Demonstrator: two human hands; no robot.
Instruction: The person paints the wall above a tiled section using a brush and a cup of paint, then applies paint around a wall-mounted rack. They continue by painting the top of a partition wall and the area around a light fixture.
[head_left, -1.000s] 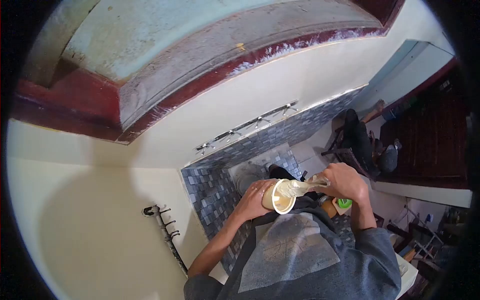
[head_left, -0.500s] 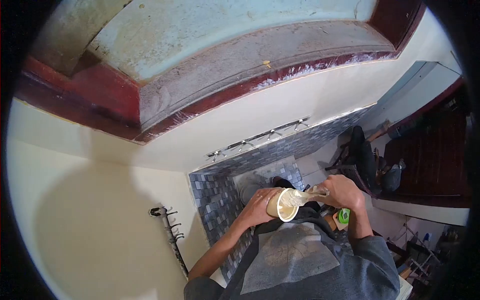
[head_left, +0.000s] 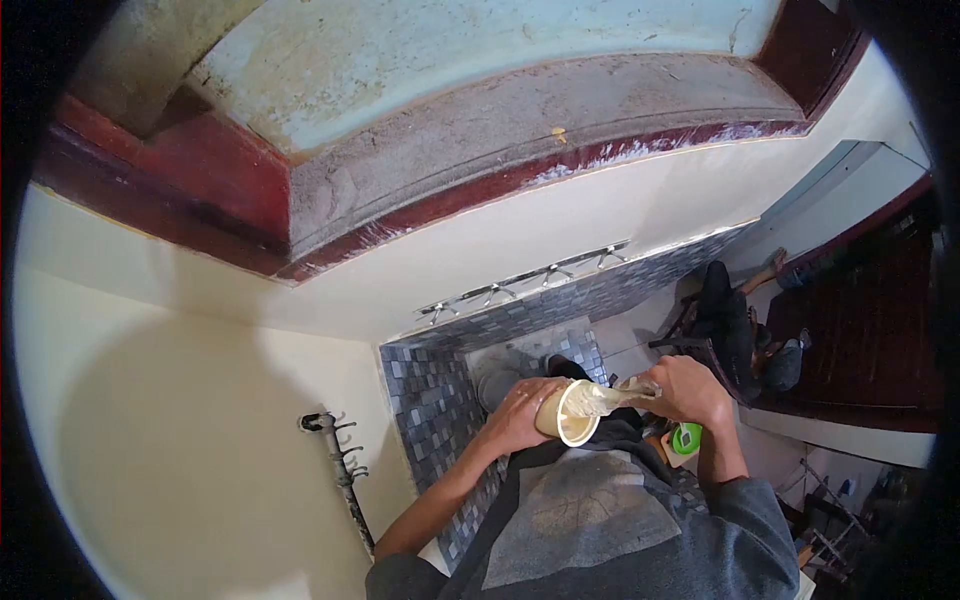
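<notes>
Head view: left hand point(head_left: 520, 415) fingers wrap cup point(head_left: 568, 410), seemingly.

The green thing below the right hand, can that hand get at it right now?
Probably not freely: the right hand grips a putty-covered tool dipped in the cup; the green thing lies just below.

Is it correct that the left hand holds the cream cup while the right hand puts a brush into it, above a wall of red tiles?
Not quite. In the head view the left hand holds the cup and the right hand holds the brush in it, but the tiles are grey-blue mosaic, not red.
</notes>
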